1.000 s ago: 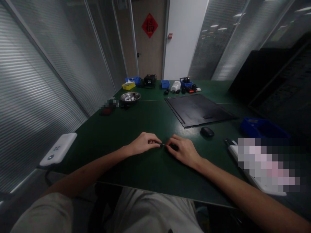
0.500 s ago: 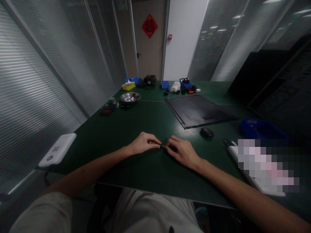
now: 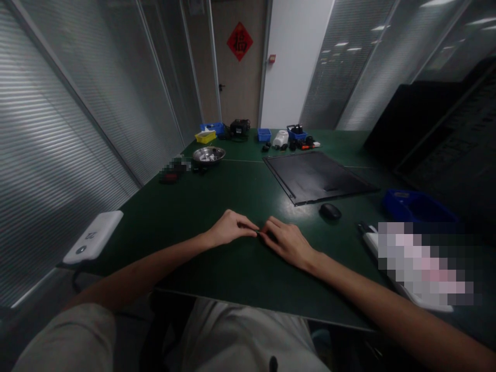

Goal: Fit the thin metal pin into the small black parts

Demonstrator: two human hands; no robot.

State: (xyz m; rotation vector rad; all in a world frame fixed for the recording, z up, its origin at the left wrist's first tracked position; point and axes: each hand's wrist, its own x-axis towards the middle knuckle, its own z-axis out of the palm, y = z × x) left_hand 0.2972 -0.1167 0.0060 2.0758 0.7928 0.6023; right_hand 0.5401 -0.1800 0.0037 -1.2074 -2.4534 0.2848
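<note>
Left hand [image 3: 227,229]: grip narrow — pinching small piece [image 3: 258,233], well left of mouse [image 3: 330,211].
Right hand [image 3: 289,242]: grip narrow, pinching same piece, left of mouse and nearer.
Small piece: between both hands, left of mouse — mostly hidden, too tiny to identify.
Mouse: black, on green surface [image 3: 225,191].
Black panel [image 3: 320,176]: flat, just beyond mouse.
Metal bowl [image 3: 209,162]: far left beyond mouse.

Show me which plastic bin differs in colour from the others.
The yellow bin at the table's far left, beside a blue bin; every other visible bin is blue.
</note>
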